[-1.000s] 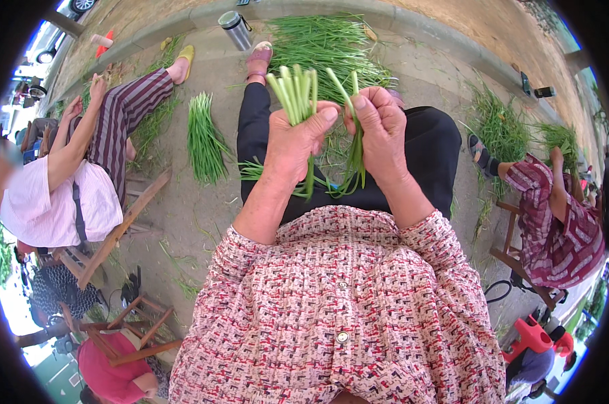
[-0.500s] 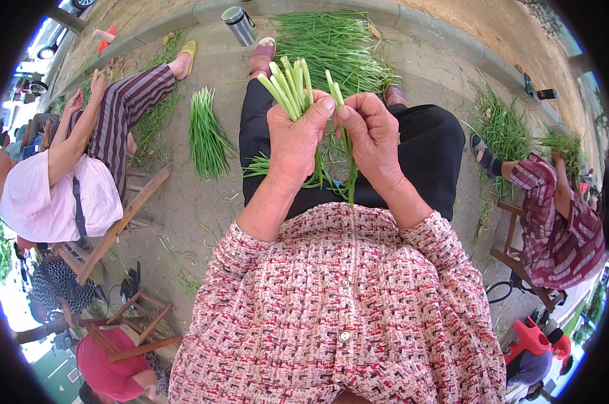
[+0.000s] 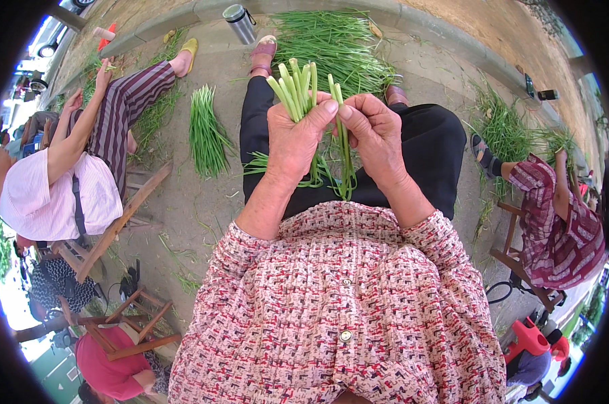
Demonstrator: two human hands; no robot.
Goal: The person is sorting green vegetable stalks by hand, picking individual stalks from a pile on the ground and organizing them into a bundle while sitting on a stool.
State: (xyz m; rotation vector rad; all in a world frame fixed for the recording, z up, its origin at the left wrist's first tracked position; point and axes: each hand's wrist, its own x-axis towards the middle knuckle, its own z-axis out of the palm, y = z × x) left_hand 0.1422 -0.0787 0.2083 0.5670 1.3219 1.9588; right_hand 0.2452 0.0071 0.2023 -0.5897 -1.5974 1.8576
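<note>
No lettering, labels, numbers or signs readable.

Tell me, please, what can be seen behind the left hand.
Around the left hand, stalks stick out above and leafy ends hang below; black trousers show behind. The gripped middle of the stalks, and whatever lies directly behind the hand, are covered.

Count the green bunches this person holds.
2: a larger bunch in the left grip, a smaller bunch in the right grip. Fingers hide some stems.

The stalks (image 3: 292, 89) are pale green, the trousers (image 3: 429, 145) black, the shirt (image 3: 338, 286) flecked pink, red and black, the flask (image 3: 242, 28) silver-grey, the slipper (image 3: 193, 51) yellow.
</note>
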